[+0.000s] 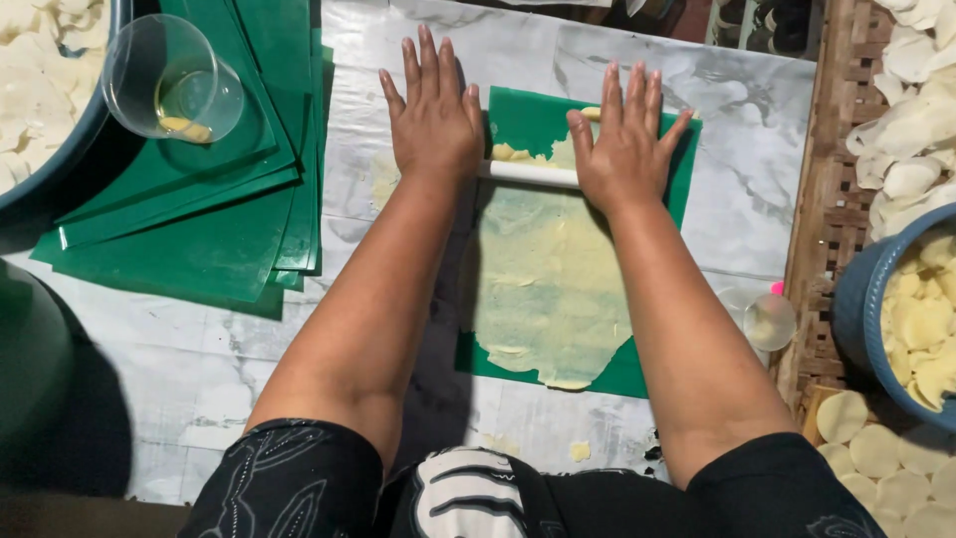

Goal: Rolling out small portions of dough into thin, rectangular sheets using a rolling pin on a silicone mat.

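A counter [757,189] covered in grey-white marbled sheeting carries everything. At its far left corner lies a fanned stack of green plastic sheets [199,219], and on top of that stack stands a clear plastic cup [171,80], tilted, with a little yellowish liquid at its bottom. Past the stack, at the far left edge, shows part of a blue basin [45,110] filled with pale round wafers.

In the middle of the counter lies a single green sheet [538,125], and spread thin over it is a sheet of pale yellow dough [548,289], reaching nearly to the sheet's near edge. Across the far part of the dough lies a white rolling pin [533,173].

The left hand [433,115] presses flat on the pin's left end, fingers [426,60] straight and spread, gripping nothing. The right hand [625,139] lies the same way on the pin's right end, palm down, fingers out flat over the green sheet.

Along the right edge runs a woven bamboo tray [832,209] holding white wafers, and a blue bowl [858,309] of yellowish rounds sits at its near part. A small clear cup with a pink tip [769,319] rests beside the right forearm.
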